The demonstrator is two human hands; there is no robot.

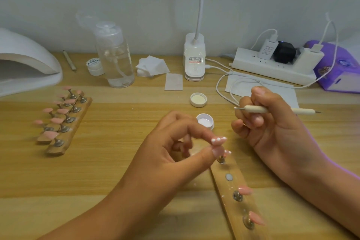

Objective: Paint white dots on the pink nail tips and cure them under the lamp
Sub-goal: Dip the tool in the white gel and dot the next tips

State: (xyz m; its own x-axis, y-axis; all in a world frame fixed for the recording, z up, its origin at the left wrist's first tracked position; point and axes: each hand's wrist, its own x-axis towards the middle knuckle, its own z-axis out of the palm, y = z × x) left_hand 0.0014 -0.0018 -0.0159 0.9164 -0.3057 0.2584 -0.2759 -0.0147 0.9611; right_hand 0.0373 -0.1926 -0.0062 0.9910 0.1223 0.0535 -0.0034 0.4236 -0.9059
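Sitting far left on the wooden counter [116,171] is the white curing lamp [25,64]. My left hand [165,154] hangs above the far end of the wooden holder strip [222,183], my right hand [272,122] just beside it. Right fingers [253,119] clamp the dotting tool [272,110] near the open white paint jar [205,121]; left thumb and forefinger pinch a dotted pink nail tip [219,140].

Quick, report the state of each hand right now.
Left hand: pinches a white-dotted pink nail tip between thumb and forefinger.
Right hand: grips the dotting pen.
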